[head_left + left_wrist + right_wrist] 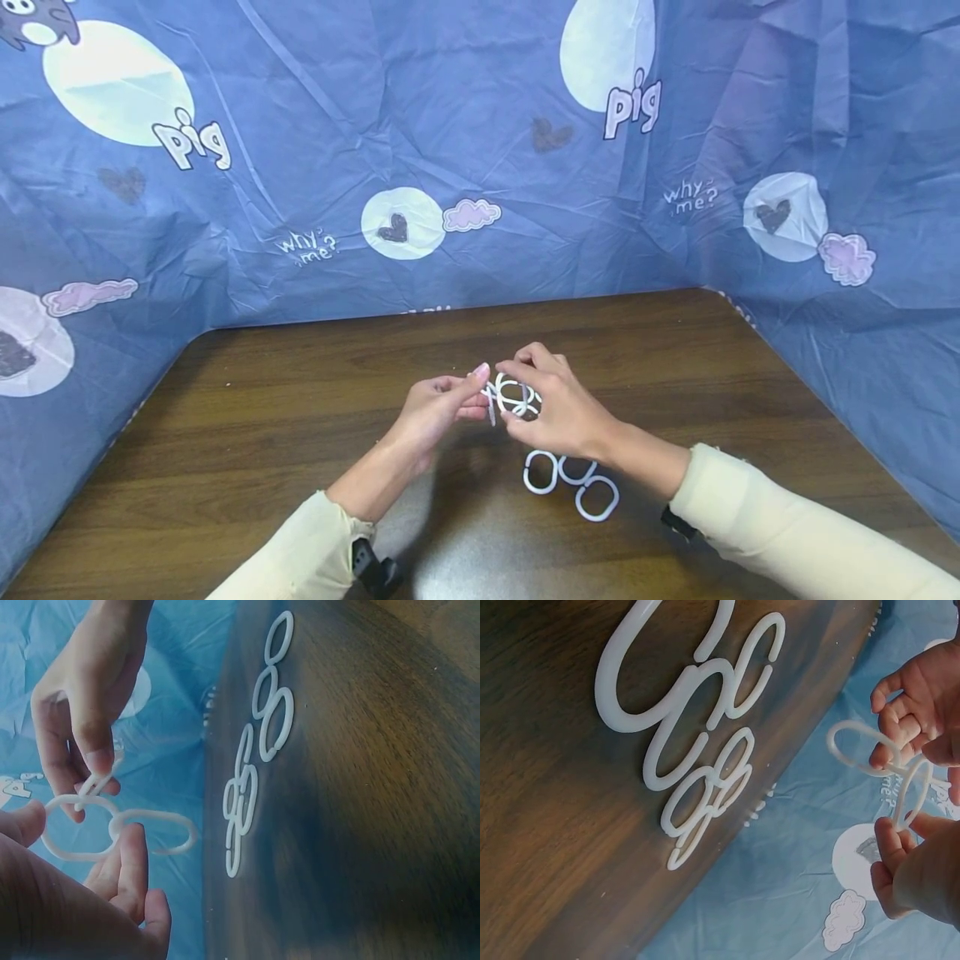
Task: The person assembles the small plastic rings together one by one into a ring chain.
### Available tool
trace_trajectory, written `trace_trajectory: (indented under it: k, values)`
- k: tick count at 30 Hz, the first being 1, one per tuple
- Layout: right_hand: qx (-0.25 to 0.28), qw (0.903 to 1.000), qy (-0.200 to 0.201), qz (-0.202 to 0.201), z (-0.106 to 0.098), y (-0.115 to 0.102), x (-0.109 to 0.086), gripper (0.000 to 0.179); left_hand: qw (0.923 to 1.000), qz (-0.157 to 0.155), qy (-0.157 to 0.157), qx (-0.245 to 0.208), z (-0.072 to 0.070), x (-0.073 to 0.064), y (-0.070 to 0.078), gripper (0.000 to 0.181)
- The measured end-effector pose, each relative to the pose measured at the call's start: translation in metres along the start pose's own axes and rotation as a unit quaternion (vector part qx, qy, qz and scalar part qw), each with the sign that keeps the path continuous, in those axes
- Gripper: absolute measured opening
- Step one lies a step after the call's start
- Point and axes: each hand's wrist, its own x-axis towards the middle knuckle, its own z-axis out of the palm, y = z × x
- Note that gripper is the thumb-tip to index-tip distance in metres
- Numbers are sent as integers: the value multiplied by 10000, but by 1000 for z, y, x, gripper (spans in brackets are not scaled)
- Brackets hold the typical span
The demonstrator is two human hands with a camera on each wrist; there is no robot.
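Both the left hand (pixel 438 404) and right hand (pixel 551 408) pinch linked white rings (pixel 112 829) above the table (pixel 262 433), their fingers hiding the joins, loose rings (pixel 573 483) lying below.

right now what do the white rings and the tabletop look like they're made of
The white rings look like plastic: smooth, slightly translucent, evenly moulded ovals with a soft sheen. The tabletop looks like dark wood or a wood-look laminate: streaky grain and a glossy glare patch near the front edge. Which of the two it is, the look leaves open.
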Motion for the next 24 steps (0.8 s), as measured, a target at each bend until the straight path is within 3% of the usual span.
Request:
trace_trajectory:
  k: [9,16,24]
  values:
    - [-295,9988,-55,-388,5,0,3,44,9997,65,-239,-24,3,-2,0,44]
    - [-262,9994,171,-150,5,5,5,50,9994,92,-324,-59,3,-3,-1,40]
    - [-166,9997,159,47,3,8,5,52,9987,-20,-514,-34,0,-4,-2,41]
